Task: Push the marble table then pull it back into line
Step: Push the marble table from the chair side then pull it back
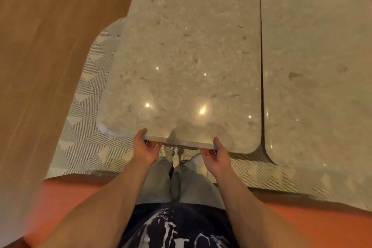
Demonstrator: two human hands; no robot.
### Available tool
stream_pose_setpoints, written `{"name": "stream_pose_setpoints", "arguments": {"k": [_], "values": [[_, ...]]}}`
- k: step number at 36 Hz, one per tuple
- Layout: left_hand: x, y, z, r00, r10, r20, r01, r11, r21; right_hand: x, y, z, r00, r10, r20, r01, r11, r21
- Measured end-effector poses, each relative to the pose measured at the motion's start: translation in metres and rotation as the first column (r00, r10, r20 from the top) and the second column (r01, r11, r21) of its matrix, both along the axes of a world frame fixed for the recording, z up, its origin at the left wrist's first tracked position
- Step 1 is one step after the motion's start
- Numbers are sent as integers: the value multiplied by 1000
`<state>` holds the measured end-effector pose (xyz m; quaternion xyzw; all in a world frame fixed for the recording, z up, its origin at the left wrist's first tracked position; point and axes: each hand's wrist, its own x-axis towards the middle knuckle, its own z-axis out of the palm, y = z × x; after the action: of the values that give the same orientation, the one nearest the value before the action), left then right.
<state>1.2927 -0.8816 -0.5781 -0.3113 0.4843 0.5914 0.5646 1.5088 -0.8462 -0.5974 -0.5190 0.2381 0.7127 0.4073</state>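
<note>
A polished beige marble table point(187, 56) with rounded corners stands in front of me on a patterned rug. My left hand point(146, 148) grips its near edge, thumb on top and fingers curled underneath. My right hand point(216, 156) grips the same edge further right in the same way. A second marble table point(316, 78) stands close on the right, with a thin dark gap between the two. The left table's near edge lies farther from me than the right table's near edge, and its far edge reaches further away.
A grey-and-white triangle-patterned rug point(86, 127) lies under both tables. Wooden floor point(44, 46) spreads to the left. An orange seat edge point(66, 193) runs behind my legs. My legs and shoes stand between the seat and the table. Furniture legs show at the top right.
</note>
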Motion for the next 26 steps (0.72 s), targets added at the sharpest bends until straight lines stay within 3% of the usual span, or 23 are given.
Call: {"name": "stream_pose_setpoints", "arguments": {"k": [7,16,26], "values": [[2,-12,-2,1000,-29,-11,30,994,107,3,2,0,989,130,71,-135,989,66],[8,-20,-6,998,-54,-21,56,989,136,5,-7,-2,991,116,62,-123,984,128],[18,-33,-5,997,-78,-28,81,989,120,15,-17,-2,987,122,107,-133,987,95]]}}
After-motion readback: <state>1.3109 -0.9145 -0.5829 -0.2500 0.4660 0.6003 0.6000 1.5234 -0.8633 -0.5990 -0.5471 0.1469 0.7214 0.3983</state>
